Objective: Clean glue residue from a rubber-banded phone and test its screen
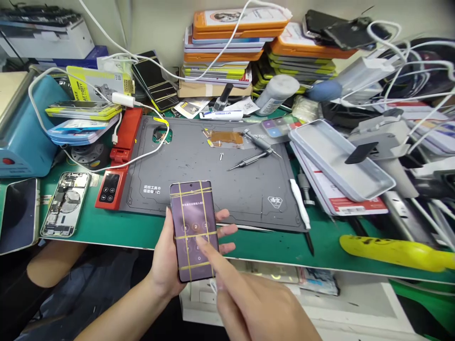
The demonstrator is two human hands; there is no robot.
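My left hand (167, 265) grips a smartphone (194, 229) wound with yellow rubber bands, upright over the front edge of the bench. Its lit screen shows a number keypad. My right hand (256, 303) comes in from the lower right, index finger stretched out and touching the screen near its middle, the other fingers curled in. Nothing shows in the right hand.
A grey repair mat (213, 170) lies on the green bench with screwdrivers (256, 149), a white tool (299, 203) and a red heating bar (119, 156). An opened phone body (66, 203) and another phone (17, 215) lie at left. Stacked boxes, cables and trays crowd the back and right.
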